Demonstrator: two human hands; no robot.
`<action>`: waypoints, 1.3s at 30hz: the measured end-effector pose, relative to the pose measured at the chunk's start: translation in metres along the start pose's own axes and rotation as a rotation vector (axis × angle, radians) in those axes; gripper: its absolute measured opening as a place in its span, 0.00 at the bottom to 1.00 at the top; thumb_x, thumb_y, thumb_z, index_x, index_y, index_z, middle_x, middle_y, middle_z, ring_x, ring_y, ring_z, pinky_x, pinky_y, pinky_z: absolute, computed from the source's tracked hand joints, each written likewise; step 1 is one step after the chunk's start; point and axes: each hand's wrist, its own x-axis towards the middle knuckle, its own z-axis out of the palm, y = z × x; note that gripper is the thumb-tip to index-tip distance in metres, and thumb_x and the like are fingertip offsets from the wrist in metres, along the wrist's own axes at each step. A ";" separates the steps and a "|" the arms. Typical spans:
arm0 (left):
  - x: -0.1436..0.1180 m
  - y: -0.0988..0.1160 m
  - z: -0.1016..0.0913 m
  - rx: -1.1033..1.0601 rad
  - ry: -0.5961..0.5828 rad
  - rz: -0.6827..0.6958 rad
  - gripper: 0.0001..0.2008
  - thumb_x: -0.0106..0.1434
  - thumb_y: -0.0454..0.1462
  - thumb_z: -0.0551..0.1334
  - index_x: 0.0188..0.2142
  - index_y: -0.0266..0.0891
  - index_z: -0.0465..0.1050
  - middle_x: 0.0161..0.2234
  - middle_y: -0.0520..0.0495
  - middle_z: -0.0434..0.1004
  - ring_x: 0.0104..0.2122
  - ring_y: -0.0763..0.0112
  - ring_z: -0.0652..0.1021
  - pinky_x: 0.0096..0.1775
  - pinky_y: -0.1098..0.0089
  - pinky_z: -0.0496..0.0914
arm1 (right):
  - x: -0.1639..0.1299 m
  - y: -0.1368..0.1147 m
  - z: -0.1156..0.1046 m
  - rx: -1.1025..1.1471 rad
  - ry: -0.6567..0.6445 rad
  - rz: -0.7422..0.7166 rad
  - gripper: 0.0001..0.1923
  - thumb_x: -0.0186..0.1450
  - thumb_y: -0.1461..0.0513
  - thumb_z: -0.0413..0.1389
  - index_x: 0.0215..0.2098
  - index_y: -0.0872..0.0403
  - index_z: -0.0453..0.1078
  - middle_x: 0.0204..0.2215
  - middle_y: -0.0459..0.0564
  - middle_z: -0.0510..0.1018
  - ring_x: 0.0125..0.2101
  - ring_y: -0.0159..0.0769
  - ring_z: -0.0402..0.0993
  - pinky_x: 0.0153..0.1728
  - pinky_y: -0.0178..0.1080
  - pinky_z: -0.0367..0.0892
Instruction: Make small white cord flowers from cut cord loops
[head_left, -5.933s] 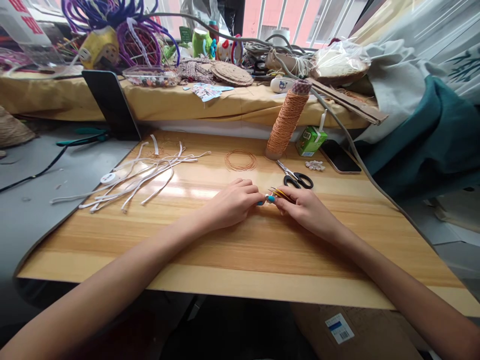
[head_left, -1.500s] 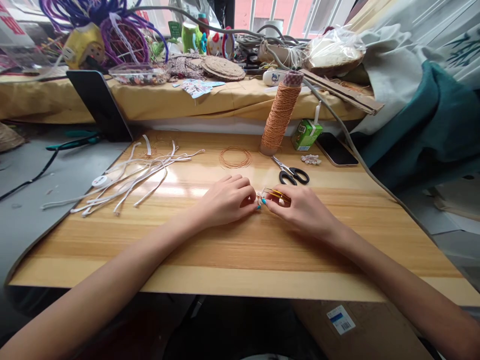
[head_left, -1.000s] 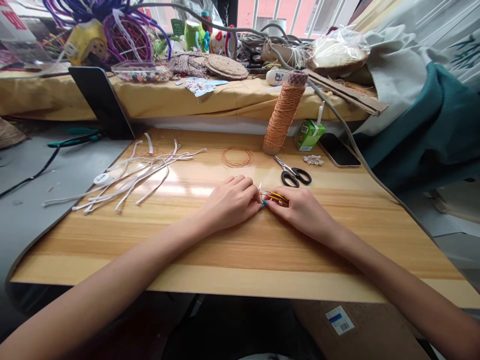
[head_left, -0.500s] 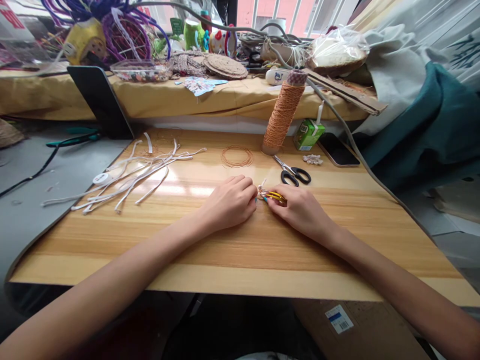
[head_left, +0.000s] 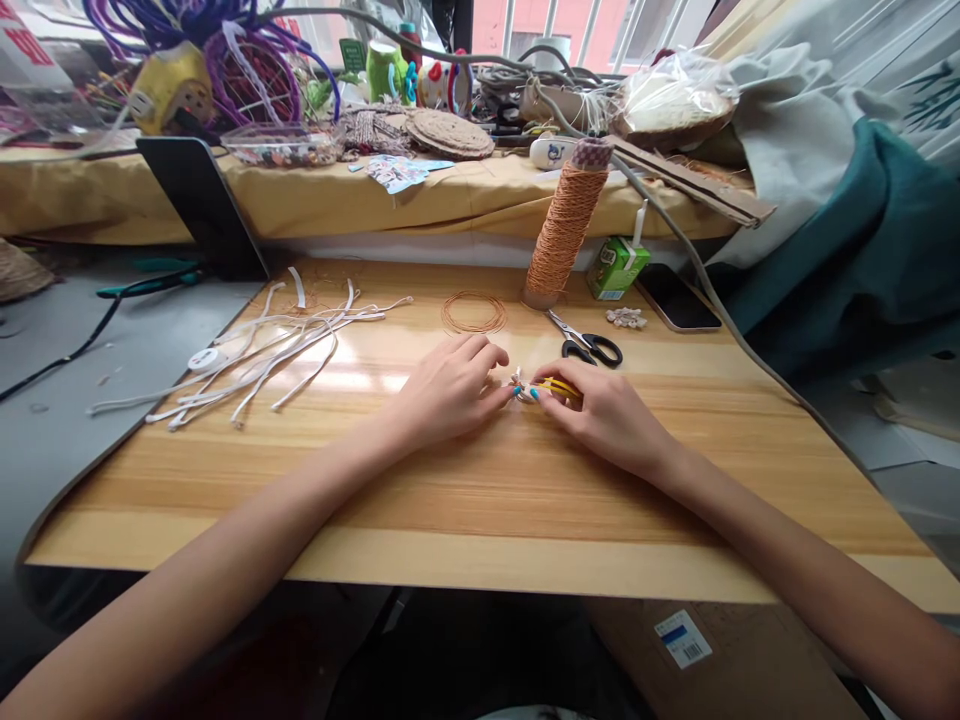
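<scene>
A small bundle of white cord with a bit of copper-coloured wire lies between my hands at the middle of the table. My left hand rests at its left, thumb tip touching it and index finger lifted apart from the thumb. My right hand is closed around yellow-handled pliers, its thumb and forefinger close to the bundle's right side. The jaws of the pliers are mostly hidden by the fingers. Just behind my right hand lie black-handled scissors.
White cord lengths spread over the left side. A wire coil, a tall spool of orange twine, a green drink carton, a phone and small white pieces stand or lie toward the back. A grey cable runs along the right.
The left fingers have loosened and spread, index finger lifting off the white bundle. My right hand has shifted slightly right, and the pliers have drawn back from the bundle.
</scene>
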 end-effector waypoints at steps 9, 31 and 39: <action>0.001 0.001 0.005 -0.184 -0.100 0.060 0.09 0.59 0.36 0.53 0.37 0.35 0.67 0.36 0.45 0.70 0.38 0.68 0.66 0.43 0.66 0.64 | 0.005 0.002 -0.003 0.109 0.017 0.115 0.11 0.59 0.64 0.48 0.39 0.56 0.66 0.38 0.53 0.74 0.38 0.38 0.68 0.40 0.40 0.61; -0.002 0.001 0.004 -0.118 -0.072 0.178 0.11 0.62 0.37 0.50 0.41 0.38 0.67 0.42 0.45 0.68 0.42 0.68 0.65 0.46 0.64 0.61 | 0.007 0.008 -0.018 0.634 0.201 0.081 0.17 0.57 0.68 0.40 0.43 0.55 0.62 0.30 0.49 0.69 0.34 0.35 0.68 0.38 0.41 0.61; -0.002 0.000 0.000 -0.196 -0.090 0.214 0.11 0.61 0.37 0.51 0.42 0.40 0.67 0.42 0.46 0.69 0.43 0.67 0.64 0.46 0.64 0.60 | 0.004 0.016 -0.026 -0.084 0.068 -0.246 0.18 0.56 0.68 0.39 0.39 0.55 0.65 0.35 0.50 0.75 0.36 0.39 0.69 0.43 0.45 0.57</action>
